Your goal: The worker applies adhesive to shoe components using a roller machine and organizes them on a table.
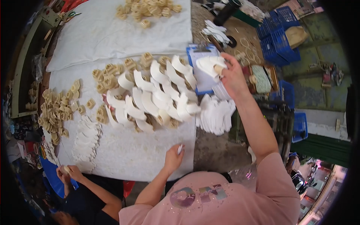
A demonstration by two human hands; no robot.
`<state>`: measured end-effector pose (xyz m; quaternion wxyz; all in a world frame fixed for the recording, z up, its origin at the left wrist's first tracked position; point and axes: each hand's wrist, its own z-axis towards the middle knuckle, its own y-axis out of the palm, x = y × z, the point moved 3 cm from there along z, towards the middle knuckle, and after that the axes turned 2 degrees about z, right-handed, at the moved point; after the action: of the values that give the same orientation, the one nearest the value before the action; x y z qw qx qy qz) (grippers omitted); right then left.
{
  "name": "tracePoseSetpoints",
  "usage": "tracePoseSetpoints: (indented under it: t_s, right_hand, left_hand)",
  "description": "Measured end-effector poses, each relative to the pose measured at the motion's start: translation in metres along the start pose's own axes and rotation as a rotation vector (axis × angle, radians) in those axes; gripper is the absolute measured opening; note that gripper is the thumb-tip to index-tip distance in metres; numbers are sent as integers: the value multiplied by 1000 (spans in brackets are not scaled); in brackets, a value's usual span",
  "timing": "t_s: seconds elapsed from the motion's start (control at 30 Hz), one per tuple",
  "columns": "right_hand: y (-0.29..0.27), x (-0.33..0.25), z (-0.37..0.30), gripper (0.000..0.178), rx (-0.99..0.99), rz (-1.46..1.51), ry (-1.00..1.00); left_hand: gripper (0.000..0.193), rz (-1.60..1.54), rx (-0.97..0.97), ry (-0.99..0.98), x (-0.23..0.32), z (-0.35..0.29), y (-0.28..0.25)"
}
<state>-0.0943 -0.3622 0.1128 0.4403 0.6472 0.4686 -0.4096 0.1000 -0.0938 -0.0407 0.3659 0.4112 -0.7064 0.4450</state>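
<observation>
My left hand [173, 158] is closed round a small slim white object [180, 149] above the near edge of the cloth-covered table; its kind does not show clearly. At the far right, my right hand [234, 77] pinches a white curved piece with a beige part [210, 66] at its near end, over a blue-edged clipboard [204, 86]. Below that hand lies a pile of flat white pieces [215, 116]. Mid-table, several rows of white curved pieces [144, 85] rest on and among beige blocks [107, 80].
More beige blocks lie in heaps at the left [54, 110] and far end [152, 7]. Thin white pieces [86, 140] line the left. A co-worker's hands [71, 173] hold a small pale part. Blue crates [277, 41] and a box with a string spool [261, 79] stand right.
</observation>
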Motion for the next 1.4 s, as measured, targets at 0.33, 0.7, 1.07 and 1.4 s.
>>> tracePoseSetpoints:
  t_s: [0.33,0.7,1.07,1.4]
  right_hand:
    - [49,17,295,47,120,-140,-257]
    - [23,110,381,58,354,-1458,-286]
    - [7,84,364,50,100,-1251,-239]
    - [19,28,173,32,-26,-552,-282]
  left_hand:
    - [18,33,48,-172,-20,14,-23]
    - [22,173,-106,-267,-43,16,-17]
    - [22,104,-7,-304,-32,22,-22]
    - [23,-150,-136,-464,-22,15,-26]
